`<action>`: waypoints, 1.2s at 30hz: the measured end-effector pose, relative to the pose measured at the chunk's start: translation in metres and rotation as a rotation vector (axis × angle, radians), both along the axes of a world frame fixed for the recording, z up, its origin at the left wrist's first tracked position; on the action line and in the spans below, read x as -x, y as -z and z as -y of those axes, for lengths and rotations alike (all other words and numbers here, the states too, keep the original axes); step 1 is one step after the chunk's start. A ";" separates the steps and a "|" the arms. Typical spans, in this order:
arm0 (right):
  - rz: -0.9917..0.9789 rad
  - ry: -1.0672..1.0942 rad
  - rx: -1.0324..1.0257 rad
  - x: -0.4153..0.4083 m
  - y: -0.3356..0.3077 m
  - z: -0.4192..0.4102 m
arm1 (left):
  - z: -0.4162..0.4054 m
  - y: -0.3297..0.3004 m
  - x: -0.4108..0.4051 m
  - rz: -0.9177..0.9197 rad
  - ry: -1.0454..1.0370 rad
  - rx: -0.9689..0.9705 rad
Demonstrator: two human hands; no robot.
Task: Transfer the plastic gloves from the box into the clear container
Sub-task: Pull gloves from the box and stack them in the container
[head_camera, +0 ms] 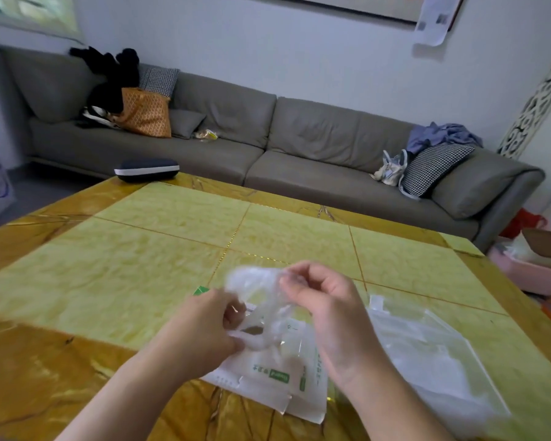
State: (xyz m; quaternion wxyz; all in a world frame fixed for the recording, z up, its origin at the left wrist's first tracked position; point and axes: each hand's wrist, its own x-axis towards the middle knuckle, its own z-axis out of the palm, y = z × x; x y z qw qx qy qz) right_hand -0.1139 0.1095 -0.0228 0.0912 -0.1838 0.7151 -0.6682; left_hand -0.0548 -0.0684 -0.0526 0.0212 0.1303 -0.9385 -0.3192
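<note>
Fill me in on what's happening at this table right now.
A person at a yellow table holds a bunch of thin plastic gloves between both hands, above a flat white and green box. The left hand grips the lower part of the gloves, and the right hand pinches the upper part. The clear container lies flat on the table, to the right of the box. The gloves in hand have not reached it yet.

long grey sofa [268,138] against a pale wall [268,43]; yellow table [140,265]; perhaps a window top left.
</note>
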 end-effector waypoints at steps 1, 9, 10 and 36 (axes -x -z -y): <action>0.063 0.002 0.137 0.001 -0.006 -0.004 | -0.002 0.000 -0.001 -0.006 0.006 -0.014; 0.162 0.053 0.252 -0.003 -0.016 -0.032 | -0.013 -0.054 -0.013 -0.138 -0.054 -1.184; 0.149 0.036 0.219 -0.006 -0.014 -0.033 | -0.015 -0.057 -0.013 -0.097 -0.045 -1.261; -0.058 0.164 -0.046 -0.012 -0.016 -0.067 | -0.061 -0.049 -0.014 -0.047 0.180 -0.962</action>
